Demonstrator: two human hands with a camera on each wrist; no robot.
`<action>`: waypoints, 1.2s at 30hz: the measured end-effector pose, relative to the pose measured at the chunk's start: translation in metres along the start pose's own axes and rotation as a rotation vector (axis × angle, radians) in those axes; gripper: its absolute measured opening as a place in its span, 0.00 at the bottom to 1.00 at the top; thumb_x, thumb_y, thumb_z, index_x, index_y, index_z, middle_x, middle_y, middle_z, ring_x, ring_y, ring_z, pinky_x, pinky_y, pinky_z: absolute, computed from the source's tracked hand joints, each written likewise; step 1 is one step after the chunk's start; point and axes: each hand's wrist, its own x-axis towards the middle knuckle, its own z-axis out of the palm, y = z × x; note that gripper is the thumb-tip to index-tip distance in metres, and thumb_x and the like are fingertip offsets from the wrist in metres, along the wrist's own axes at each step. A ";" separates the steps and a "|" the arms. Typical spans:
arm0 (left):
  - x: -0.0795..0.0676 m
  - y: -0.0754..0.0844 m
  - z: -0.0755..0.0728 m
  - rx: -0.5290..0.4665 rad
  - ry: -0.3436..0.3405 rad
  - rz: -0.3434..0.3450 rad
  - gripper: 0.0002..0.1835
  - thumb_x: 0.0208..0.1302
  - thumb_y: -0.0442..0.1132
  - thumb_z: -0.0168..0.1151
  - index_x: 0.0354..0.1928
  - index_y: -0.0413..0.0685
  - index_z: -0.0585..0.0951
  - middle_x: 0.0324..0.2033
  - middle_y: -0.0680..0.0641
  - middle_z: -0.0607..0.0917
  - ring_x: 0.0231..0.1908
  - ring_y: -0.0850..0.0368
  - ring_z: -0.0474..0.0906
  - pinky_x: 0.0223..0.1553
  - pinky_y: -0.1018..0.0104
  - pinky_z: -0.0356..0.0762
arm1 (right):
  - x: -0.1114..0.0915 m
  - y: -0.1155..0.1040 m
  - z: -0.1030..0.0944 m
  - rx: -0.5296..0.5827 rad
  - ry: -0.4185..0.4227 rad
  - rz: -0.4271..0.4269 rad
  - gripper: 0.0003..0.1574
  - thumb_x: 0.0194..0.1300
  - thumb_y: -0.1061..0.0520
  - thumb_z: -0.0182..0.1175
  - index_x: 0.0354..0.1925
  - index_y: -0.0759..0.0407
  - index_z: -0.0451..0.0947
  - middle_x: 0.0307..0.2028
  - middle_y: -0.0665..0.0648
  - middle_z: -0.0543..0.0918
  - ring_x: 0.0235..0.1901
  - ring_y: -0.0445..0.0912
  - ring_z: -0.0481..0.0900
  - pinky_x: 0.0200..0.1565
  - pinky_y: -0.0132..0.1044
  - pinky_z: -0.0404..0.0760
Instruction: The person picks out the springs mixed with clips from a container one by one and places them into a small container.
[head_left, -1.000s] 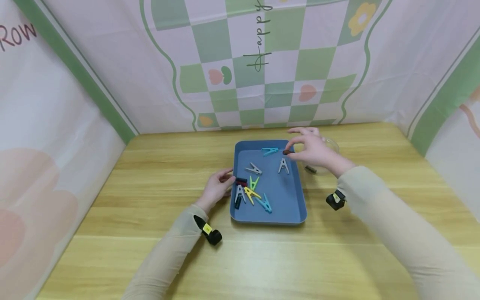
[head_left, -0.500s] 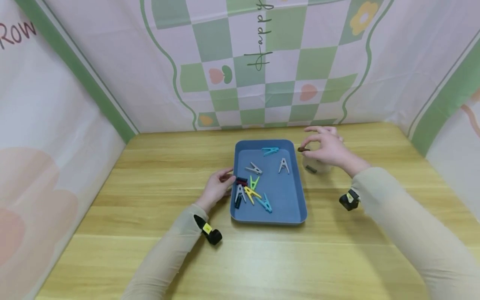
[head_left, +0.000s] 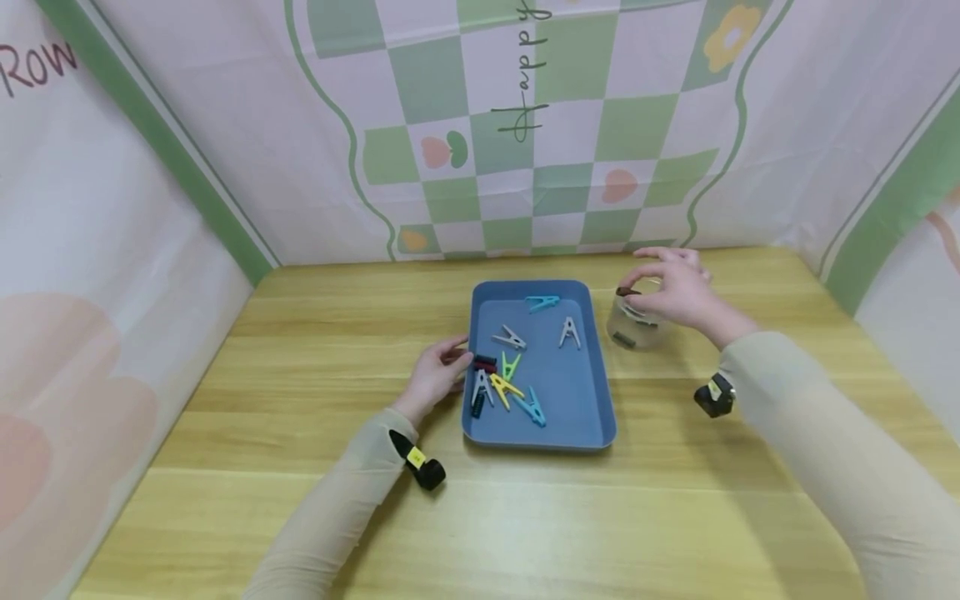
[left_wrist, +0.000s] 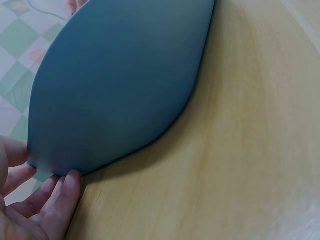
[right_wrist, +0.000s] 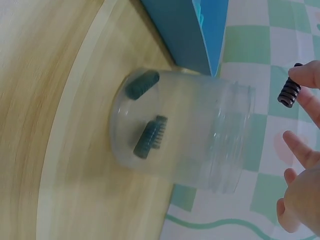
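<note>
My right hand [head_left: 678,290] pinches a dark brown coil spring [right_wrist: 289,93] between thumb and fingertips, above the mouth of a clear jar [right_wrist: 230,150]. Inside the jar lie several dark springs [right_wrist: 142,85] at the bottom. My left hand [head_left: 433,377] holds the left wall of a blue tray [head_left: 573,421], thumb at the rim and fingers at the lower edge in the left wrist view. Dark springs [head_left: 485,362] lie in the tray near that hand, among clothespins: yellow [head_left: 504,388], lime green [head_left: 510,365], grey [head_left: 510,337] and light blue [head_left: 531,408].
The jar stands on the wooden table [head_left: 525,517], just right of the tray's far half. A patterned cloth [head_left: 562,133] hangs behind the table, and more cloth rises at both sides.
My right hand has carried the brown spring right, from over the tray's far right corner to over the jar. My left hand has stayed at the tray.
</note>
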 end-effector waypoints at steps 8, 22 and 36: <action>-0.003 0.005 0.001 0.018 0.000 0.001 0.24 0.68 0.38 0.56 0.66 0.50 0.69 0.56 0.39 0.76 0.53 0.47 0.75 0.43 0.61 0.85 | -0.002 0.013 -0.004 -0.003 0.001 0.031 0.18 0.56 0.57 0.65 0.44 0.64 0.80 0.69 0.69 0.55 0.66 0.73 0.37 0.58 0.73 0.38; -0.002 -0.003 0.002 0.008 0.004 0.010 0.24 0.68 0.37 0.56 0.65 0.50 0.70 0.55 0.39 0.76 0.52 0.47 0.75 0.42 0.62 0.85 | -0.003 0.032 -0.001 -0.009 -0.002 0.072 0.20 0.56 0.57 0.65 0.45 0.66 0.78 0.68 0.72 0.54 0.64 0.75 0.38 0.58 0.73 0.37; -0.002 -0.002 0.002 0.030 0.027 0.028 0.23 0.67 0.37 0.57 0.64 0.49 0.71 0.54 0.39 0.77 0.52 0.46 0.75 0.41 0.63 0.85 | -0.002 0.040 0.002 -0.011 0.000 0.077 0.18 0.58 0.57 0.63 0.44 0.67 0.78 0.67 0.71 0.55 0.63 0.74 0.41 0.55 0.72 0.40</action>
